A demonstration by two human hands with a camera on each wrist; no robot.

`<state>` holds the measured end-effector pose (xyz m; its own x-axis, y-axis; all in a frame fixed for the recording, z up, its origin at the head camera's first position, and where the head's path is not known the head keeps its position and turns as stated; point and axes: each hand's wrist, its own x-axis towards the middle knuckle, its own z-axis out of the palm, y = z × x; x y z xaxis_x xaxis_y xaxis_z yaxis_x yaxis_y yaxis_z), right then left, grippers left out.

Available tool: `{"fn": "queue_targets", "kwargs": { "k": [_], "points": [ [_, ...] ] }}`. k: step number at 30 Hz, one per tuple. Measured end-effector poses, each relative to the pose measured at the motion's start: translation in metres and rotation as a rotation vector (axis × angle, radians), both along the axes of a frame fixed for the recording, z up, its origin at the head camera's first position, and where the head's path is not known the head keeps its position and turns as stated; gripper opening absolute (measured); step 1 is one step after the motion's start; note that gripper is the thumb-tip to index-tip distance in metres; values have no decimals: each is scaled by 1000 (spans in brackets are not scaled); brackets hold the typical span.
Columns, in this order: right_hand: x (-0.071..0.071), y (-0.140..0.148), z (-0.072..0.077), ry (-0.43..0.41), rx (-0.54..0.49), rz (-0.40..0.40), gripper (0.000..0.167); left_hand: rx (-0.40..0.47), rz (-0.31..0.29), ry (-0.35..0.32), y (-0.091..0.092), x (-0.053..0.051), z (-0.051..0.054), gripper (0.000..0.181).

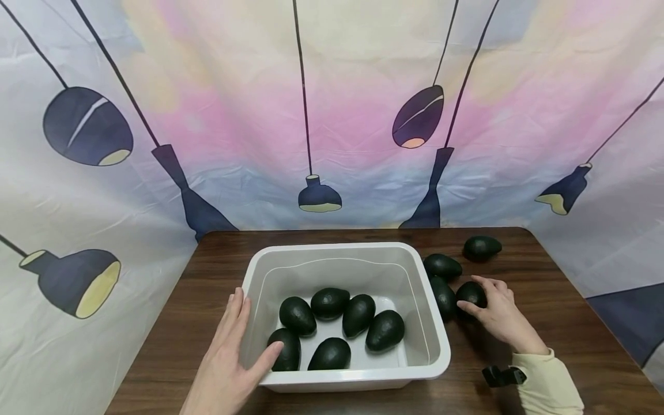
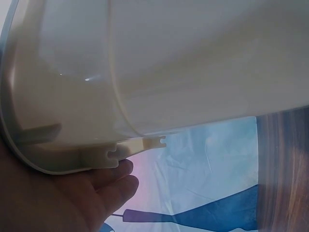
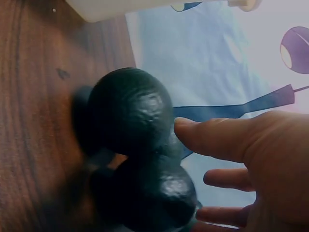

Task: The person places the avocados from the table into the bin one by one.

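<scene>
My left hand lies at the front left corner of a light grey bin, fingers straight along the outer side and thumb over the rim. In the left wrist view, that hand touches the bin beneath its rim. Several dark green avocados lie inside, one by the front wall. Right of the bin, my right hand holds an avocado between thumb and fingers. Another avocado sits between it and the bin. The right wrist view shows the right hand beside two avocados.
Two further avocados lie on the wooden table, one against the bin's right side and one near the back edge. A cloth printed with hanging lamps stands behind the table. A black strap is at my right wrist.
</scene>
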<state>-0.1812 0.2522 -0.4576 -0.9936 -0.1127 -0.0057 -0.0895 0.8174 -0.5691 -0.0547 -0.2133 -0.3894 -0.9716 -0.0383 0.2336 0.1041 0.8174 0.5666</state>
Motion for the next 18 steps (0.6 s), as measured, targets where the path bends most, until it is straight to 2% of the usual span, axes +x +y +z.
{"fn": "queue_targets", "kwargs": {
  "k": [8, 18],
  "points": [
    [-2, -1, -10, -18, 17, 38, 77, 1, 3, -29, 0, 0, 1, 92],
    [-3, 1, -10, -32, 25, -14, 72, 3, 9, -25, 0, 0, 1, 91]
  ]
}}
